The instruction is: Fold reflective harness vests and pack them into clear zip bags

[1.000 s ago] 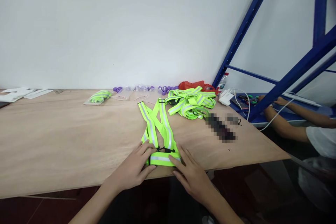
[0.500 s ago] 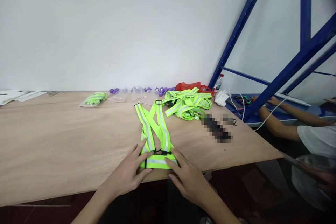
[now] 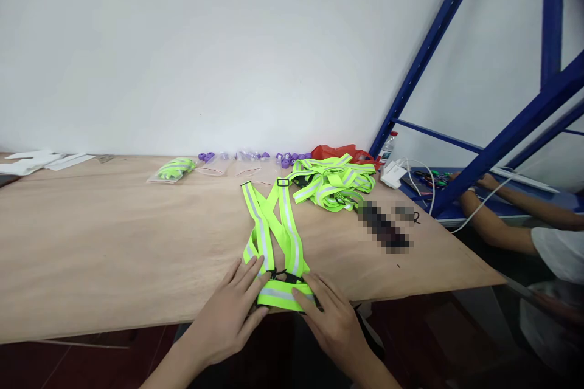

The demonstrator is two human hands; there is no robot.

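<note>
A neon-yellow reflective safety harness (image 3: 279, 296) with silver stripes lies at the table's front edge. Its two straps run away from me and cross, with a black slider buckle at the top of the right one. My left hand (image 3: 232, 310) rests on the harness's lower left side, fingers stretched out and thumb by the near edge. On the lower right side lies my right hand (image 3: 333, 316), its fingers extended over the waist band. Black fittings show between the hands. Beyond, a tangled pile of similar harnesses (image 3: 335, 182) sits to the right.
Against the wall are a bagged harness (image 3: 173, 169), clear plastic bags (image 3: 249, 165), purple items (image 3: 286, 160) and a red bag (image 3: 342, 152). A white charger (image 3: 393, 174) and bottle (image 3: 387, 147) stand near the blue frame (image 3: 431, 42). Another person's arm (image 3: 497, 225) is at the right.
The view has shifted, moving the scene slightly right. My left hand lies further over the harness's left side, covering the black band there. The harness's lower edge sits nearer to me.
</note>
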